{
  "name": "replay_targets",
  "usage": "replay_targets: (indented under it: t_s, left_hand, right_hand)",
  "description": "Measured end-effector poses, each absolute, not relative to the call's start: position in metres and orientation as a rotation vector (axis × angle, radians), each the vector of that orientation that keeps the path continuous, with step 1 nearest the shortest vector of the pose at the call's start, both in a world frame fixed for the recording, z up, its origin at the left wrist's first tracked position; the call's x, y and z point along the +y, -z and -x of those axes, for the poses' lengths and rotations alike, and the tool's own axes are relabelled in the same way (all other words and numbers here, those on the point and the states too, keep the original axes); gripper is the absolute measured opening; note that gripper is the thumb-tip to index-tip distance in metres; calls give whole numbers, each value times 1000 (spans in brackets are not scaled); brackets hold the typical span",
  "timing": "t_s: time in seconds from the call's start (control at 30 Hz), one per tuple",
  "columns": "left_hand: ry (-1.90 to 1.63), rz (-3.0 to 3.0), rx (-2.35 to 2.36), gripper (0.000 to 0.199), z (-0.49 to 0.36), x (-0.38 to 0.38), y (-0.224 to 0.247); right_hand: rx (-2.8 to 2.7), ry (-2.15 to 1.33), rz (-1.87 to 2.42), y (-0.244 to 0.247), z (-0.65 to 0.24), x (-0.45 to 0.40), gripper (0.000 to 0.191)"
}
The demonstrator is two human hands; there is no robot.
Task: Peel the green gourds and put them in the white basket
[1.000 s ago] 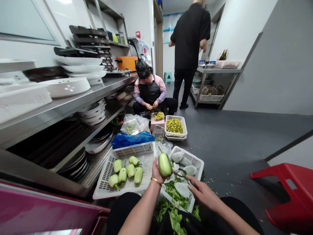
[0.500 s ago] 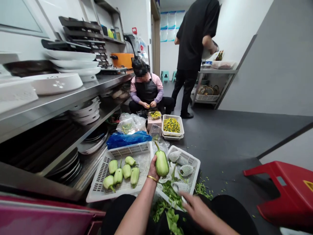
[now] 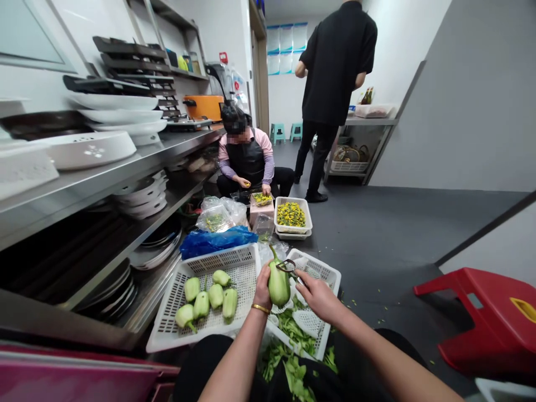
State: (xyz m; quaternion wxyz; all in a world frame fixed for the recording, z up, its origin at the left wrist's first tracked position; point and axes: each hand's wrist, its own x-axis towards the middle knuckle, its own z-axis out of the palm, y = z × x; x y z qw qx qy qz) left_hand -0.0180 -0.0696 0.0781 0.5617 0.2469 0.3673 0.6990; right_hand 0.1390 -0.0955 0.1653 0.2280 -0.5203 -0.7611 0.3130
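My left hand (image 3: 263, 289) is wrapped round the side of a pale green gourd-like vegetable (image 3: 279, 286), whose stem points up. Closed on the handle of a peeler (image 3: 286, 266), my right hand (image 3: 312, 293) holds its head against the upper right of the vegetable. To the left, several peeled-looking green vegetables (image 3: 216, 296) lie in a white slotted basket (image 3: 167, 329). Under my hands, a second white basket (image 3: 334, 290) holds foam net sleeves (image 3: 305, 322) and green peelings (image 3: 293, 333).
A crouching person (image 3: 247, 159) handles yellow flowers near a small basket (image 3: 307, 215). Another person (image 3: 339, 67) stands behind. Steel shelves (image 3: 180, 146) with plates run along the left; a red stool (image 3: 486, 312) stands right. A blue bag (image 3: 218, 241) lies behind the left basket.
My right hand has risen from above the peelings, bringing the peeler onto the vegetable. The crouching person's hands have moved apart, one down to the flowers. The standing person has turned slightly.
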Motion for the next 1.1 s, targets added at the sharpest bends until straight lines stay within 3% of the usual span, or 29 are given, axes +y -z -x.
replay_targets:
  t_s: [0.23,0.53,0.7,0.97,1.1]
  left_hand:
    - [-1701,-583,953,43,22,-64,-77]
    - [-1708,-652,995,44,11,-69,-81]
    - [-1751,-449,957,44,21,-64,-80]
    - [-1510,-568,697,43,21,-77,-85]
    - [-1596,-536,731,42,27,-75,-86]
  right_hand:
    - [-2163,-1200,1437,-109,-185,-180,46]
    - [-2179,-833,1399,-150,-150,-124,48]
    - [-2277,-1001,1454,-112,-174,-169,47]
    - [-2116,-876,1387,-179,-152,-92,47]
    - [-2111,-984,1371,-161,-153,-124,46]
